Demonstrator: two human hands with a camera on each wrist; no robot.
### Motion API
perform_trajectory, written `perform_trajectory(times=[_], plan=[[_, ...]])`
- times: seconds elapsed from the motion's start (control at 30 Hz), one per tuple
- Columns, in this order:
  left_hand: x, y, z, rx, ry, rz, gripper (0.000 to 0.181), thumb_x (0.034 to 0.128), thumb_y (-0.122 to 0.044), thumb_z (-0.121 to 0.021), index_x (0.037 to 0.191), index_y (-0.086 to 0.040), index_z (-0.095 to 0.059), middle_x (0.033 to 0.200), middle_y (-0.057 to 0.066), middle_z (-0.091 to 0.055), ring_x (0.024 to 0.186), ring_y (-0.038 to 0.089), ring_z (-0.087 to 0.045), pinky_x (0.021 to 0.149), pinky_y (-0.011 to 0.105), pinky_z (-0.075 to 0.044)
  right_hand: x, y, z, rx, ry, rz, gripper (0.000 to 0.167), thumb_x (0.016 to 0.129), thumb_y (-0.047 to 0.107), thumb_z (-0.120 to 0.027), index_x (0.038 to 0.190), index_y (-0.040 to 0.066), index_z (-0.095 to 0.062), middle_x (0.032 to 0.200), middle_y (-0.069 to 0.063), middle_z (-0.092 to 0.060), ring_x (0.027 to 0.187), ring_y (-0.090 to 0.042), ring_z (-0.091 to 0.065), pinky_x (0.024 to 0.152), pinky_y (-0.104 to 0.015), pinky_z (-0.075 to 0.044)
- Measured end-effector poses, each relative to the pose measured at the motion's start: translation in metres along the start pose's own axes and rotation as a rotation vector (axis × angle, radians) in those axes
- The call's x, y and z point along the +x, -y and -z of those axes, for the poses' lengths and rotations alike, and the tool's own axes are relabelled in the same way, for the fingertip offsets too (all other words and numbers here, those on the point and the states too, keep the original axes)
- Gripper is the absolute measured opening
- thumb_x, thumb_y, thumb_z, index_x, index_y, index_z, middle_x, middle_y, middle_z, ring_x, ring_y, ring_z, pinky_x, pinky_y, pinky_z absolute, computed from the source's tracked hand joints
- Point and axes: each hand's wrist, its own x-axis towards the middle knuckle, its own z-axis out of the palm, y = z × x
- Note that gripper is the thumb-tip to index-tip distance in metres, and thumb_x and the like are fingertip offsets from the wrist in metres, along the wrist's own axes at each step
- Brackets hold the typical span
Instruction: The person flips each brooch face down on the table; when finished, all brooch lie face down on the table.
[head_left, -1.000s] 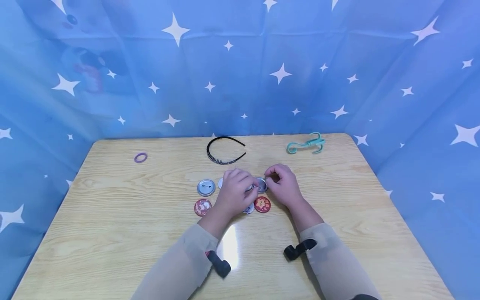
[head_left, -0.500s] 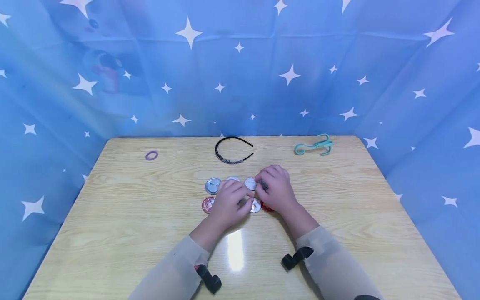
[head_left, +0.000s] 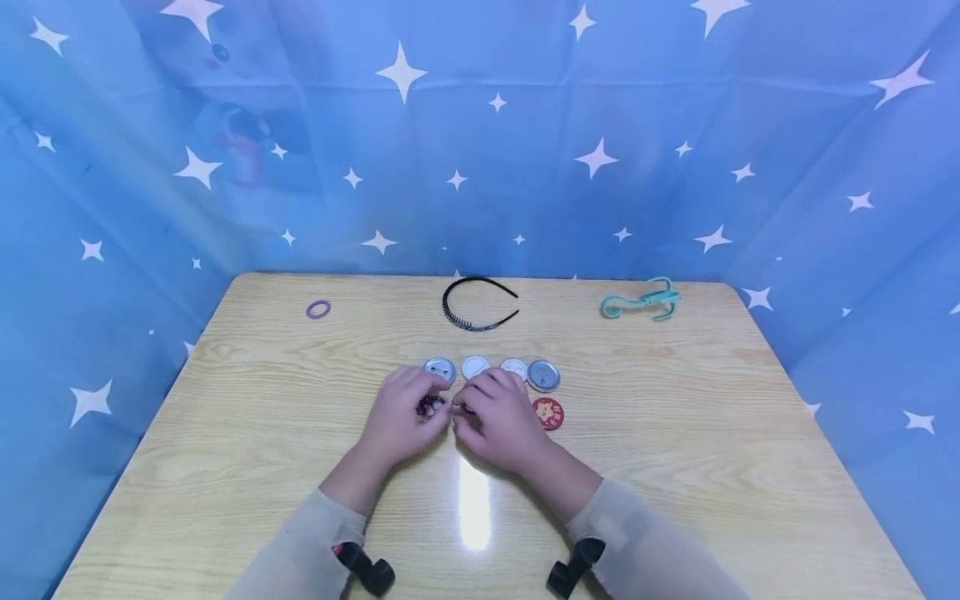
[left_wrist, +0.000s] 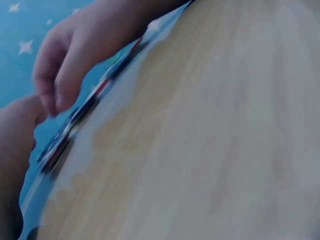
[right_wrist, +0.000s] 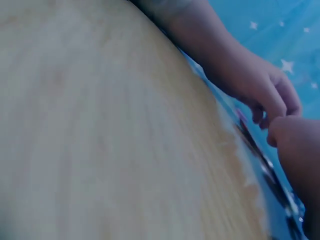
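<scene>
In the head view my left hand (head_left: pixel 401 417) bends over a dark red pin badge (head_left: pixel 430 407), which shows between thumb and fingers. My right hand (head_left: pixel 502 421) faces it, its bent fingers and thumb around a partly covered badge (head_left: pixel 465 408). The fingertips of both hands almost meet; whether either hand grips a badge is hidden. Behind them lies a row of badges with backs up: a silver one (head_left: pixel 439 370), two whitish ones, and another silver one (head_left: pixel 543 376). A red badge with a yellow star (head_left: pixel 548 413) lies right of my right hand.
A black toothed headband (head_left: pixel 480 327) lies behind the badges. A purple ring (head_left: pixel 318 309) is at the back left and a teal hook-shaped object (head_left: pixel 640 302) at the back right of the wooden table (head_left: pixel 247 467). A blue star-patterned curtain (head_left: pixel 480 208) hangs behind.
Both hands have moved left and toward the front row of badges. The right-hand back badges and the red star badge are now uncovered. The head view has shifted slightly.
</scene>
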Motion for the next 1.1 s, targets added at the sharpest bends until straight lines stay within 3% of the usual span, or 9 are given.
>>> perform_trajectory(times=[0.2,0.4,0.67,1.1], plan=[[-0.006,0.027,0.025,-0.080,0.135,0.105,0.029,0.0836,-0.027,-0.085,0.107,-0.013,-0.075,0.094,-0.003,-0.065,0.091,0.015,-0.059,0.087,0.040,-0.052,0.001,0.010,-0.008,0.010,0.007,-0.075,0.019,0.090,0.031,-0.076,0.105,0.018,-0.078,0.108,0.002,-0.070,0.109,-0.024,-0.059,0.101,-0.050,-0.044],[-0.006,0.038,0.030,-0.111,0.250,0.076,0.036,0.0805,-0.041,-0.092,0.106,-0.021,-0.077,0.099,-0.011,-0.068,0.096,0.011,-0.061,0.090,0.039,-0.051,0.003,0.010,-0.013,0.024,0.006,-0.093,0.026,0.091,0.039,-0.078,0.105,0.018,-0.080,0.106,0.002,-0.071,0.106,-0.023,-0.059,0.101,-0.049,-0.044],[-0.006,0.039,0.035,-0.121,0.310,0.119,0.051,0.0713,-0.038,-0.098,0.115,-0.021,-0.079,0.103,-0.011,-0.068,0.102,0.012,-0.060,0.094,0.042,-0.050,0.004,0.011,-0.013,0.069,0.087,-0.099,0.037,0.091,0.045,-0.081,0.116,0.017,-0.081,0.111,0.001,-0.068,0.110,-0.024,-0.055,0.101,-0.049,-0.042],[-0.006,0.038,0.037,-0.110,0.319,0.116,0.043,0.0774,-0.034,-0.093,0.117,-0.021,-0.080,0.098,-0.012,-0.064,0.099,0.011,-0.057,0.091,0.040,-0.048,0.004,0.011,-0.013,0.116,0.090,-0.111,0.032,0.089,0.041,-0.084,0.113,0.019,-0.081,0.105,0.004,-0.065,0.099,-0.020,-0.051,0.093,-0.045,-0.042]])
